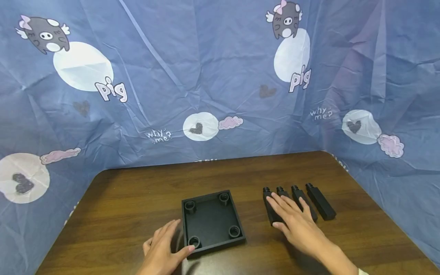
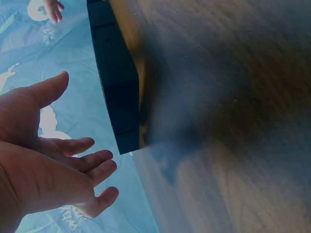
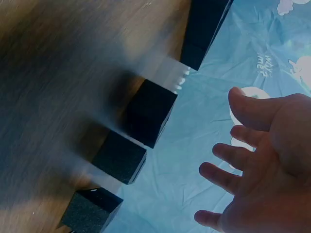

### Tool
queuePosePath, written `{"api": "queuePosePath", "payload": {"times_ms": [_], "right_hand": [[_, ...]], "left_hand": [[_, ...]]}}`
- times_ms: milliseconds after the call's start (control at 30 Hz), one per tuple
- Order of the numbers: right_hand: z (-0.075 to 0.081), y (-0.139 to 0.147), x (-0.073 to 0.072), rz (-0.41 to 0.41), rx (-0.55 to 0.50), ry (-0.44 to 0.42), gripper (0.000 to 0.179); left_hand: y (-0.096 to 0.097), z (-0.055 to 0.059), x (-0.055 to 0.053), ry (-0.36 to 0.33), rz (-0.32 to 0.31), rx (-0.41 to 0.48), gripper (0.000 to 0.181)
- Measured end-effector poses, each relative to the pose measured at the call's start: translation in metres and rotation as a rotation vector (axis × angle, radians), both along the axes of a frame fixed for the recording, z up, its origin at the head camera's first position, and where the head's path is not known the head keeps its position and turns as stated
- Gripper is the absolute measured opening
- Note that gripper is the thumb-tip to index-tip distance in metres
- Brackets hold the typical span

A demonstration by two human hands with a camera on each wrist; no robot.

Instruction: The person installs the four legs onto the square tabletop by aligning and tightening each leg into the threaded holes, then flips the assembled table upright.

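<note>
A black square tray-like panel (image 1: 214,217) with a raised rim lies on the table, a round threaded socket in each corner. My left hand (image 1: 163,248) is at its near left corner, fingers spread along the left side, thumb by the near corner. In the left wrist view the hand (image 2: 58,155) shows a gap to the panel's side (image 2: 116,92). To the right, several black square legs (image 1: 321,201) with threaded ends lie in a row. My right hand (image 1: 297,225) hovers over the left ones with loose fingers, partly hiding them; the right wrist view shows their blunt ends (image 3: 150,114).
The brown wooden table (image 1: 137,198) has rounded far corners. A blue printed cloth (image 1: 220,76) hangs behind it and along both sides. Bare wood lies between the panel and the row of legs.
</note>
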State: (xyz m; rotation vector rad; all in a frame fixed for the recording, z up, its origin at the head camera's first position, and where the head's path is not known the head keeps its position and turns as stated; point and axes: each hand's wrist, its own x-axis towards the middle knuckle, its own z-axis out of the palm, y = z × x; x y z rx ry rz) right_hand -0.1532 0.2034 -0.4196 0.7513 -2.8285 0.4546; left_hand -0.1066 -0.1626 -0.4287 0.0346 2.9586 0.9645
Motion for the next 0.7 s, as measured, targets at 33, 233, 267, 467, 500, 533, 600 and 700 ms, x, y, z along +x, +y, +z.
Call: {"api": "queuePosePath", "payload": {"times_ms": [33,233,267,467,500,533,600,700], "right_hand": [[-0.001,0.001,-0.001,0.002,0.004,0.003,0.075],[-0.005,0.008,-0.013,0.031,0.068,0.057,0.068],[-0.006,0.009,-0.014,0.039,0.083,0.069,0.066],[-0.012,0.012,-0.021,0.069,0.125,0.053,0.064],[-0.013,0.013,-0.021,0.072,0.128,0.048,0.066],[-0.013,0.013,-0.022,0.077,0.132,0.05,0.067],[-0.015,0.014,-0.023,0.088,0.138,0.06,0.069],[-0.018,0.014,-0.025,0.108,0.145,0.084,0.07]], "left_hand": [[0.0,-0.001,0.0,-0.008,-0.002,0.002,0.083],[-0.001,-0.007,-0.002,-0.043,0.007,-0.02,0.088],[-0.001,-0.009,-0.002,-0.044,0.011,-0.028,0.089],[0.003,-0.019,0.0,-0.007,0.024,-0.063,0.087],[0.003,-0.021,0.0,0.001,0.023,-0.067,0.086],[0.004,-0.022,0.001,0.005,0.026,-0.069,0.085],[0.005,-0.025,0.001,-0.001,0.033,-0.068,0.084],[0.006,-0.027,0.001,-0.024,0.041,-0.07,0.085]]}}
